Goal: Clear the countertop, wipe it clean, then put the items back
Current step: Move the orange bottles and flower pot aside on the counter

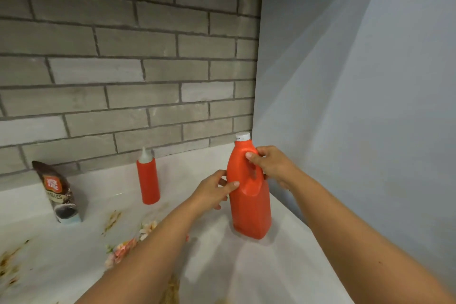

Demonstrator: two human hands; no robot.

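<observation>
Currently right grip is clamping the handle of the orange jug, left grip is pinching its side. Jug is standing upright on the surface by the corner; long axis vertical, so probably lifting straight up.

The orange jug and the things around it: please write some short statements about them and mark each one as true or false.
1. The right hand grips the handle of the orange jug. True.
2. The left hand lies flat on the countertop. False: it holds the side of the jug.
3. The jug has a white cap. True.
4. The squeeze bottle lies on its side. False: it stands upright near the brick wall.
5. The brown pouch is to the right of the jug. False: it is far to the left, beyond the squeeze bottle.
</observation>
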